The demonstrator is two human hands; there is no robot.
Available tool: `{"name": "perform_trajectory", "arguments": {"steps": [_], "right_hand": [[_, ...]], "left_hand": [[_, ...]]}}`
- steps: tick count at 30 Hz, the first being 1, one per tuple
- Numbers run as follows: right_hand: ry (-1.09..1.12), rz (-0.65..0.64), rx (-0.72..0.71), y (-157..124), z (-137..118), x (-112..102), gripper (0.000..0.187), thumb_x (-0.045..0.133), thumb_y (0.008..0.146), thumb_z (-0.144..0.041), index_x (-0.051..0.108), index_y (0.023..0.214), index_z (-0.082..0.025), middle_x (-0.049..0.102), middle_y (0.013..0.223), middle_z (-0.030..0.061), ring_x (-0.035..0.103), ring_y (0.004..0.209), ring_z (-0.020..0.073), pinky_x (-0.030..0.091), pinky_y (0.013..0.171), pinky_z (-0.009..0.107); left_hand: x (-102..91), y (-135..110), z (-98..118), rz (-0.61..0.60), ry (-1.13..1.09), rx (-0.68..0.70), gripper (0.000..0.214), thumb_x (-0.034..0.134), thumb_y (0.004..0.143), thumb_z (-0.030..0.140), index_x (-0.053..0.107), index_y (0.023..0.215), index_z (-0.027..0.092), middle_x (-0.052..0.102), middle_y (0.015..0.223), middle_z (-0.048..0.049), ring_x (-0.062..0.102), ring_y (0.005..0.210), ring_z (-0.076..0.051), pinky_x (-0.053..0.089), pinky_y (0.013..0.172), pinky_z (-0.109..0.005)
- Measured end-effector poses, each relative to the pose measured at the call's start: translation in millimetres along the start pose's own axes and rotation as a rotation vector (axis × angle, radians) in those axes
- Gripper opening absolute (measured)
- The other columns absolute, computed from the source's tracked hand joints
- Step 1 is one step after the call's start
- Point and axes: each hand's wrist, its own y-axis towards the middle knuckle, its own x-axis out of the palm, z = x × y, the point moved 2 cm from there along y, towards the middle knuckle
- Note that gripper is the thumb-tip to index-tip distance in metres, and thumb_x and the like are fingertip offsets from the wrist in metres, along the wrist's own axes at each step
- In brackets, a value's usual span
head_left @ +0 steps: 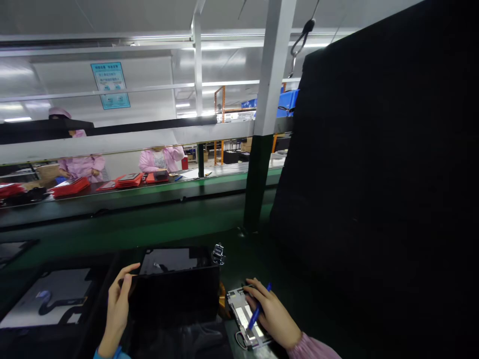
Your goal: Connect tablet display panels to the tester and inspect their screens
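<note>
My left hand [119, 304] grips the left edge of a black flat display panel [174, 296], thumb on the near side. The panel is tilted up, and its orange flex cable [223, 301] runs from the right edge toward a metal-framed electronic board [243, 311]. My right hand [275, 314] holds a blue pen [259, 308] between its fingers, with the fingertips resting on the board's upper part. Behind the raised panel lies another panel with a grey back [170, 260]. A small metal tally counter [218, 254] stands at that panel's right end.
More grey-backed panels with dark cables [52, 296] lie in black trays at left. A tall black partition [374, 189] rises at right, beside a post [258, 179]. Across the way, people in pink work clothes [160, 158] stand at a bench with red folders [129, 180].
</note>
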Motion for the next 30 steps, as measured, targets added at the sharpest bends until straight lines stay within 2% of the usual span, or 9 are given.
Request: {"name": "perform_trajectory", "arguments": {"steps": [4,9,12,15,18,22,24,26,30], "right_hand": [[-0.037,-0.003,0.038,1,4,3,0.035,0.042,0.093,-0.035,0.072,0.102,-0.020,0.060,0.130,0.0138,0.057,0.118,0.0338,0.050,0.095,0.054],[0.013,0.072,0.016,5,-7,-3,0.041,0.042,0.093,-0.048,0.073,0.095,-0.022,0.068,0.117,0.0120,0.064,0.108,0.0351,0.055,0.086,0.056],[0.131,0.187,-0.033,18,-37,-9,0.041,0.047,0.092,-0.049,0.066,0.114,-0.019,0.068,0.115,0.0127,0.065,0.107,0.0306,0.055,0.091,0.048],[0.253,0.280,-0.078,37,-74,-8,0.048,0.053,0.091,-0.046,0.054,0.128,-0.015,0.068,0.115,0.0137,0.066,0.105,0.0274,0.056,0.090,0.041],[0.298,0.424,-0.097,52,-96,0,0.043,0.057,0.090,-0.044,0.058,0.121,-0.015,0.071,0.107,0.0127,0.070,0.095,0.0261,0.059,0.084,0.038],[0.237,0.609,-0.165,53,-97,14,0.030,0.061,0.088,-0.033,0.063,0.112,-0.016,0.073,0.098,0.0103,0.072,0.084,0.0252,0.060,0.081,0.037],[0.196,0.591,-0.211,48,-90,20,0.040,0.062,0.087,-0.031,0.057,0.124,-0.016,0.072,0.100,0.0104,0.072,0.083,0.0250,0.060,0.079,0.036],[0.167,0.473,-0.248,43,-82,25,0.060,0.060,0.087,-0.032,0.040,0.142,-0.016,0.067,0.115,0.0128,0.069,0.096,0.0274,0.059,0.084,0.037],[0.155,0.214,-0.281,36,-71,31,0.089,0.061,0.085,-0.036,0.006,0.153,-0.016,0.046,0.143,0.0170,0.049,0.127,0.0331,0.049,0.099,0.045]], "left_hand": [[-0.7,-1,-6,-0.008,-0.020,0.021,0.049,0.050,0.085,0.061,0.070,0.101,0.020,0.070,0.112,-0.0069,0.061,0.110,-0.031,0.053,0.083,-0.035],[1.8,-2,-15,-0.023,-0.062,0.053,0.048,0.052,0.084,0.060,0.069,0.105,0.020,0.068,0.116,-0.0071,0.054,0.119,-0.032,0.047,0.097,-0.039],[3.0,-3,-34,0.024,-0.128,-0.017,0.052,0.053,0.081,0.064,0.069,0.101,0.018,0.069,0.110,-0.0081,0.057,0.115,-0.031,0.043,0.102,-0.041],[2.0,-7,-54,0.130,-0.160,-0.123,0.055,0.060,0.072,0.069,0.069,0.093,0.019,0.070,0.100,-0.0079,0.056,0.116,-0.032,0.042,0.104,-0.043],[1.0,-13,-64,0.184,-0.144,-0.160,0.054,0.064,0.069,0.067,0.067,0.095,0.020,0.069,0.103,-0.0079,0.054,0.119,-0.031,0.041,0.105,-0.041],[2.9,-18,-60,0.164,-0.141,-0.172,0.056,0.065,0.069,0.067,0.066,0.099,0.019,0.068,0.109,-0.0098,0.054,0.120,-0.031,0.042,0.104,-0.042],[4.7,-18,-55,0.127,-0.142,-0.155,0.056,0.067,0.069,0.065,0.067,0.100,0.019,0.068,0.111,-0.0096,0.054,0.121,-0.031,0.041,0.105,-0.041],[6.4,-18,-49,0.072,-0.141,-0.127,0.053,0.067,0.071,0.061,0.067,0.102,0.018,0.068,0.113,-0.0091,0.054,0.121,-0.030,0.040,0.106,-0.041],[8.6,-17,-38,-0.043,-0.144,-0.061,0.044,0.064,0.079,0.052,0.065,0.108,0.019,0.069,0.114,-0.0083,0.058,0.116,-0.029,0.043,0.103,-0.041]]}}
